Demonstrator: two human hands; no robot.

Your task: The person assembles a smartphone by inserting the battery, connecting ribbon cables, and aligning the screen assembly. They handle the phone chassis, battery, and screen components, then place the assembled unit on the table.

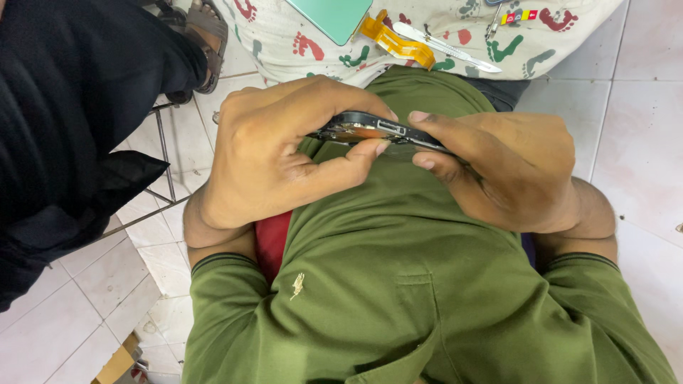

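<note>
While both hands pinch one dark phone frame (377,132) held edge-on above the green shirt (398,270), the left hand (274,153) curls tight around its end; the right hand (509,167) clamps the other; one teal phone (331,18), one yellow pry tool (395,41) and one tweezers (445,47) lie beyond on the patterned cloth (299,43).

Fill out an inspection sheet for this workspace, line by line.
Surface: cloth with coloured footprint pattern, spread at the top of view.
Job's things: dark flat phone body, seen edge-on, held against a green shirt.
Clutter: mint green panel, orange flex strip, metal tweezers on the cloth.
Grippers: left hand and right hand both grip the phone body.
Cables: nothing seen.
Surroundings: white tiled floor; another person's dark sleeve and sandalled foot at left.
</note>
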